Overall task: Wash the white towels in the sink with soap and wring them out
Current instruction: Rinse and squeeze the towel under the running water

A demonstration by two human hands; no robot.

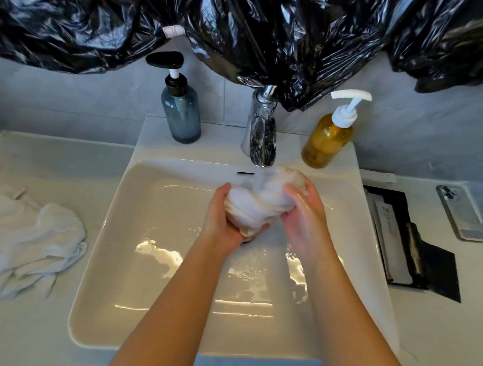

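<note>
A bunched white towel (261,201) is held over the white sink (156,234), right under the chrome tap (261,134). Water runs from the spout onto it. My left hand (224,217) grips the towel's lower left side from below. My right hand (302,212) grips its right side, thumb on top. More white towels (30,244) lie crumpled on the counter to the left of the sink. An amber soap bottle (328,138) with a white pump stands right of the tap, and a blue-grey pump bottle (181,112) stands left of it.
Black plastic sheeting (240,26) hangs across the wall above the tap. On the right counter lie a black tray (413,243) with packets and a phone (462,212). Water pools in the sink basin.
</note>
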